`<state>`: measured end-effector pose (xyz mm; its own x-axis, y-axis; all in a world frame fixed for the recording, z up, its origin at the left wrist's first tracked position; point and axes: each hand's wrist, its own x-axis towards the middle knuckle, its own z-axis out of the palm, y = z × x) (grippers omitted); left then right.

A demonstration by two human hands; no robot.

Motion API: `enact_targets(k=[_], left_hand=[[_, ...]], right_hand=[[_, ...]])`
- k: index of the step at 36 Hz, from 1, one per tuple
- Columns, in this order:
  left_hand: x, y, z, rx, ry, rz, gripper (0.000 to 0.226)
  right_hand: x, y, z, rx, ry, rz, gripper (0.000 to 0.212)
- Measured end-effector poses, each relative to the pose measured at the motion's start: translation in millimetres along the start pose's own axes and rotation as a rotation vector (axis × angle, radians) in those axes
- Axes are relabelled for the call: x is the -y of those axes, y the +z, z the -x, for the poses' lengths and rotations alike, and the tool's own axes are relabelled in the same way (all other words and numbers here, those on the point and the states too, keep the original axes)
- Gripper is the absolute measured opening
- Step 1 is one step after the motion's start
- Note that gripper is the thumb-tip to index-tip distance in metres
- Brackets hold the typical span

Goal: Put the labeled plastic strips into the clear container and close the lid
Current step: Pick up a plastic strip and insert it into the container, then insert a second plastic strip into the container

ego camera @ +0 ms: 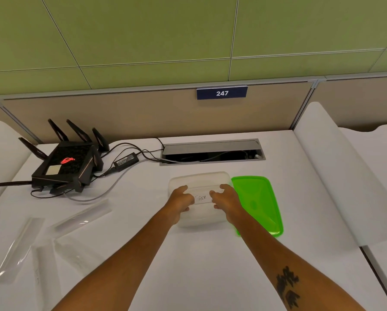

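A clear rectangular container (199, 180) stands open on the white table, right of centre. Over its opening both hands hold one clear plastic strip labelled "TIGER" (201, 198): my left hand (181, 199) grips its left end and my right hand (227, 197) its right end. The bright green lid (258, 204) lies flat on the table, touching the container's right side. Several more clear strips lie loose at the left: one (82, 217) slanted near the middle, one (20, 248) at the far left, one (44, 265) close to the front.
A black router with antennas (64, 164) and its power brick (126, 161) with cables sit at the back left. A metal cable slot (212, 151) is set into the table behind the container. A low partition with sign 247 (221, 93) closes the back.
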<state>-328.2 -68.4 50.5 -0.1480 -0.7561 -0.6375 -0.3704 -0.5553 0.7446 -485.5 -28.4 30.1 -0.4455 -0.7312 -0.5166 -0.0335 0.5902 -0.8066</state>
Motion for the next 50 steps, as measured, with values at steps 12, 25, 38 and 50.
enact_targets(k=[12, 25, 38, 50], left_hand=[[33, -53, 38, -0.251, 0.315, -0.077, 0.037], [141, -237, 65, -0.511, 0.195, -0.356, 0.029], [209, -353, 75, -0.467, 0.047, -0.442, 0.049], [214, -374, 73, -0.357, 0.061, -0.372, 0.044]], right_hand=[[2, 48, 72, -0.198, -0.505, 0.017, 0.019], [-47, 172, 170, 0.310, -0.240, 0.166, 0.018], [-67, 257, 213, 0.462, 0.181, 0.055, 0.040], [-61, 287, 223, 0.399, 0.219, -0.014, 0.038]])
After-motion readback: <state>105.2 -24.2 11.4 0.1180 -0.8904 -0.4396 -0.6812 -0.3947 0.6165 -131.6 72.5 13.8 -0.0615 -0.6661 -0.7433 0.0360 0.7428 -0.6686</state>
